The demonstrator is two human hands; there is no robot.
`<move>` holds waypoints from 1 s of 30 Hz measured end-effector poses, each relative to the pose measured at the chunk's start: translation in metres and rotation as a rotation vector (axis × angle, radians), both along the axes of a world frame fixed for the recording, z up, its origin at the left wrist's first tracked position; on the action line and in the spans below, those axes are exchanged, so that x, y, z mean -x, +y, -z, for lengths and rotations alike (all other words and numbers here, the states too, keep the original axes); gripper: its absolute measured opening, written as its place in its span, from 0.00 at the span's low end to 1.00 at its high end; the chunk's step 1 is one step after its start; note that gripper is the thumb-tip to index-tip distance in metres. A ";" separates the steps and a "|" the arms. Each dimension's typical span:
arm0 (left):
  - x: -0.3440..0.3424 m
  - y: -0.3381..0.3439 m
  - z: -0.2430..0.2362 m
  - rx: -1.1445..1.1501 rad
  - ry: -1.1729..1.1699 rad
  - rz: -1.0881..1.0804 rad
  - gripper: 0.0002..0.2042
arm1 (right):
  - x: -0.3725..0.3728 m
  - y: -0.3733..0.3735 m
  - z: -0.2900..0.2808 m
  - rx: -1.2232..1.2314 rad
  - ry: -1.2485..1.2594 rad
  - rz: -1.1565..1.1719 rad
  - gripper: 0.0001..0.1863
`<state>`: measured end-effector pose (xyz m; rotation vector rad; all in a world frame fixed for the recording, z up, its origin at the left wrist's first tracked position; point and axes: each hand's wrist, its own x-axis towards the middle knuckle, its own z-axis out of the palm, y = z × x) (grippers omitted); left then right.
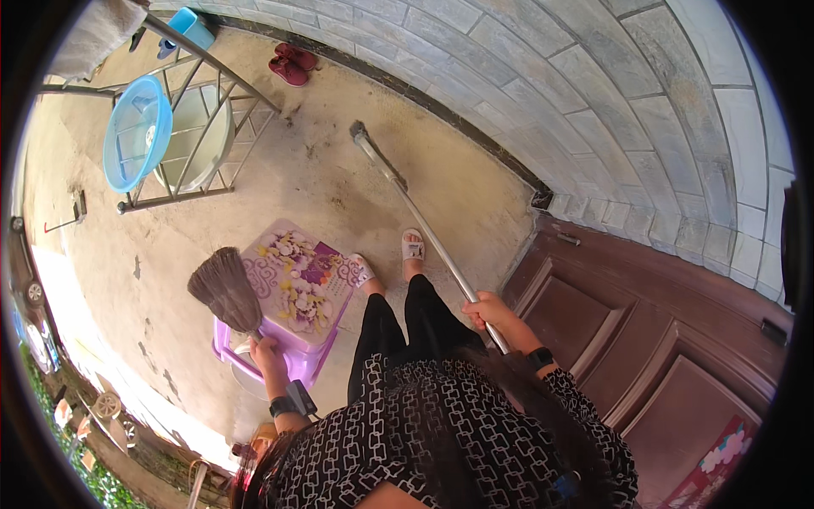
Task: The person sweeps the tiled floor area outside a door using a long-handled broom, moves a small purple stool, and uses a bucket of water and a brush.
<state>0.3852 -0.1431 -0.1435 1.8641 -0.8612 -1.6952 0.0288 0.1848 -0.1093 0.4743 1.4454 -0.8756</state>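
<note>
My left hand point(268, 360) is closed around the handle of a brush point(227, 288) with a wide fan of dark brown bristles. The brush is held up over a purple plastic storage box point(297, 356), whose pale lid point(292, 293) carries a flower print. In my right hand point(487, 310) is the silver shaft of a long-handled pole point(428, 229). It slants away from me, and its far end has a narrow dark head point(359, 136) low over the concrete floor point(314, 187). I cannot make out what kind of head it is.
A metal rack point(195, 195) at the far left holds a blue basin point(137, 134) and a pale basin point(203, 140). Dark red shoes point(292, 64) lie by the grey tiled wall point(526, 59). A brown panelled door point(593, 314) stands close on my right.
</note>
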 end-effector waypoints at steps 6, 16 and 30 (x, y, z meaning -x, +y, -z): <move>-0.029 -0.010 0.023 0.465 -0.372 0.729 0.10 | -0.034 0.104 0.014 -0.221 0.096 0.143 0.10; -0.053 -0.021 0.015 0.302 -0.134 0.487 0.06 | -0.129 -0.033 0.119 0.086 -0.153 0.226 0.12; -0.047 0.045 -0.032 0.211 0.082 0.072 0.09 | -0.153 0.166 0.036 0.123 -0.086 0.378 0.04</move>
